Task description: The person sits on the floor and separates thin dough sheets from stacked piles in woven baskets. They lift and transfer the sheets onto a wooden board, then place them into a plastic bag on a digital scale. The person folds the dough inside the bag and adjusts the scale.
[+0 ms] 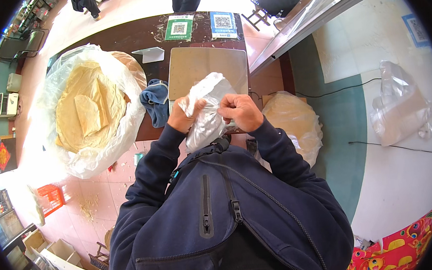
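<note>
Both of my hands are on a crumpled translucent plastic bag (205, 92), over the near part of a flat metal scale platform (185, 69). My left hand (184, 115) grips the bag's left side, its fingers partly covered by the plastic. My right hand (241, 111) pinches the bag's right edge between thumb and curled fingers. Whatever the bag may contain cannot be made out. Just left of my left hand lies a folded blue cloth (155, 100). Farther left, thin yellowish flatbreads (89, 107) are stacked in a large open plastic bag (53, 97).
Two printed code cards, one green (179, 28) and one blue (223, 24), lie along the dark table's (117, 35) far edge. Another plastic-wrapped round stack (291, 119) sits to the right. A red crate (51, 198) stands on the floor at left. More plastic bags (399, 105) hang at far right.
</note>
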### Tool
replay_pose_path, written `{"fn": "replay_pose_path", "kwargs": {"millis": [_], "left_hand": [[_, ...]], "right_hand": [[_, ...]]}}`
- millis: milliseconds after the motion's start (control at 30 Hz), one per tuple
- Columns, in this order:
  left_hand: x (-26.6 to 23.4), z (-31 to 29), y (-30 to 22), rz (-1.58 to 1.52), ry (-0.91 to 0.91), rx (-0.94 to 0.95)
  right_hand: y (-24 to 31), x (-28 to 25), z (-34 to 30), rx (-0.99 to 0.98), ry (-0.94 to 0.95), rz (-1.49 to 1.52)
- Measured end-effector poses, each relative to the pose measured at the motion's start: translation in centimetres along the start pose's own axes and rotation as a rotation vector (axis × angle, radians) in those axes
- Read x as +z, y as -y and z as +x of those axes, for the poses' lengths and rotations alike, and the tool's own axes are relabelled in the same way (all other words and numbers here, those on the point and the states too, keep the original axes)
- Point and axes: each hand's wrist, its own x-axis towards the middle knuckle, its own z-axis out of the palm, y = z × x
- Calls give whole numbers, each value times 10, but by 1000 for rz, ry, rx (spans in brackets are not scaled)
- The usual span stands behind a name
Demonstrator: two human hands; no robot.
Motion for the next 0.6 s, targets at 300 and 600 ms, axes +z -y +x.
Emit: {"fn": "replay_pose_path", "kwargs": {"millis": [300,600], "left_hand": [[-62,13,23,-137,-438,-100],[-104,38,13,-815,-821,94]], "right_hand": [[-41,-44,-4,-227,-557,-473],[-147,-70,-9,-174,-712,-590]]}}
